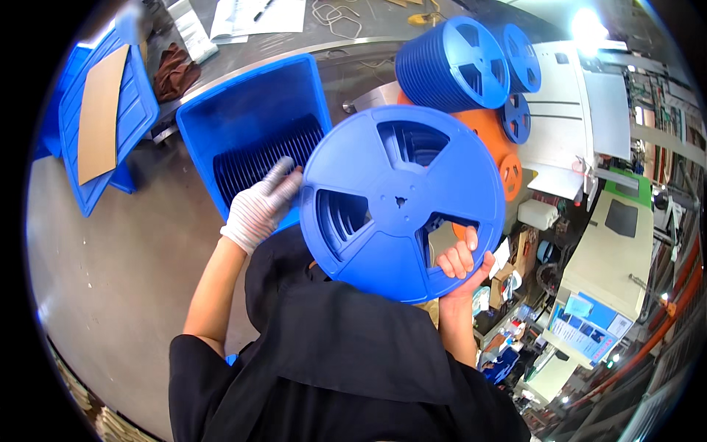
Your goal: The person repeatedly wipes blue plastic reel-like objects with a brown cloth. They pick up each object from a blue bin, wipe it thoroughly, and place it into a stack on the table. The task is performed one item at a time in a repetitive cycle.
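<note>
1. Large blue reel [387, 210]: just right of centre, broad face to camera. More blue edges visible through its windows; layer count uncertain. Clock readings below centre on it.
2. Right hand [460, 259], bare, between 4 and 5 o'clock: grasping the reel, fingers hooked into a window, thumb outside the rim.
3. Left hand [258, 210], white-gloved, 9 o'clock: fingers extended, ungripped; cannot tell whether fingertips touch the reel.
4. Blue bin [254, 87], 10 o'clock: row of dark blue reels [254, 158] inside.
5. Stack of blue reels [426, 70], toward 1 o'clock.
6. Cardboard sheet [101, 114] on blue lid [140, 103], far out, 9–10 o'clock.
</note>
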The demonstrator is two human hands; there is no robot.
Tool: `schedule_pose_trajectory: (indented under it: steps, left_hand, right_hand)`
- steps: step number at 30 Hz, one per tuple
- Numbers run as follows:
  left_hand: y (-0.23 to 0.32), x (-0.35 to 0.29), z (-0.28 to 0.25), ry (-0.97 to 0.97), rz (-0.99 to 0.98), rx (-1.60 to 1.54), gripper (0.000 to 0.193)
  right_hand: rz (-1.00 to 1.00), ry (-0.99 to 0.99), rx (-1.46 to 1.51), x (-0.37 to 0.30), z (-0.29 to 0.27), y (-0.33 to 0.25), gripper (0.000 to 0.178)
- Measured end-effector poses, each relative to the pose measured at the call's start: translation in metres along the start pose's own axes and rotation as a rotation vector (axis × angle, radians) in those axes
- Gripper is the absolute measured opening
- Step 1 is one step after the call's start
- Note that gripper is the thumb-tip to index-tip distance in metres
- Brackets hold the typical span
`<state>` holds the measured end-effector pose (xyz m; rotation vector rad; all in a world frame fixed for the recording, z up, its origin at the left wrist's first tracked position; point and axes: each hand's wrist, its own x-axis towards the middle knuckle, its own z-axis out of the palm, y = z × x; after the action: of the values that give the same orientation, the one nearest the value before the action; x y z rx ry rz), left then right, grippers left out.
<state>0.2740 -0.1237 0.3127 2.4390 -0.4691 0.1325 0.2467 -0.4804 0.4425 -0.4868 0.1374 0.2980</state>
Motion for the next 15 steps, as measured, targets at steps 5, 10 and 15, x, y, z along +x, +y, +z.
schedule_pose_trajectory:
  steps: [5, 10, 15]
  left_hand:
    - [0.034, 0.013, -0.028, -0.231, 0.390, 0.129, 0.045]
    - [0.034, 0.009, -0.024, -0.215, 0.363, 0.160, 0.042]
    - [0.033, 0.005, -0.015, -0.263, 0.346, 0.196, 0.034]
  right_hand:
    - [0.023, -0.058, 0.072, 0.003, -0.001, -0.003, 0.027]
    - [0.030, -0.084, 0.116, 0.002, -0.009, -0.004, 0.030]
    - [0.033, -0.073, 0.089, 0.006, -0.017, -0.006, 0.036]
